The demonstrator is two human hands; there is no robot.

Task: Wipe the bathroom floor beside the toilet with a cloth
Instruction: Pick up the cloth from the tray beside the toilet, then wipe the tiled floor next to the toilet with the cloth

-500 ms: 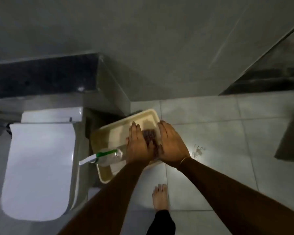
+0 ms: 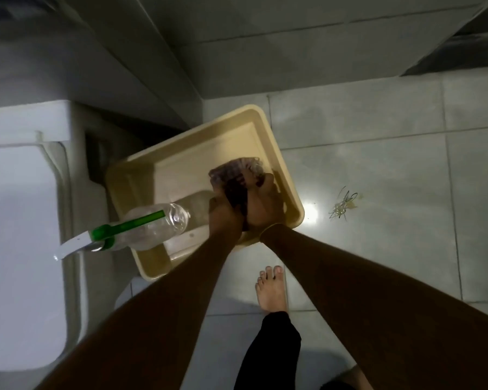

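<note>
A dark, wet cloth is bunched between my two hands over the beige plastic tub. My left hand presses it from the left and my right hand grips it from the right, fingers curled into the fabric. The tub sits on the grey tiled floor right beside the white toilet, whose lid is down. A little water lies in the tub's bottom.
A clear spray bottle with a green and white trigger lies across the tub's left rim. A small yellowish stain with stringy debris marks the tile right of the tub. My bare foot stands just below the tub. Grey walls close in behind.
My hands went from flat, palms pressed together around the cloth, to curled and squeezing it. The view has tipped lower and closer to the tub.
</note>
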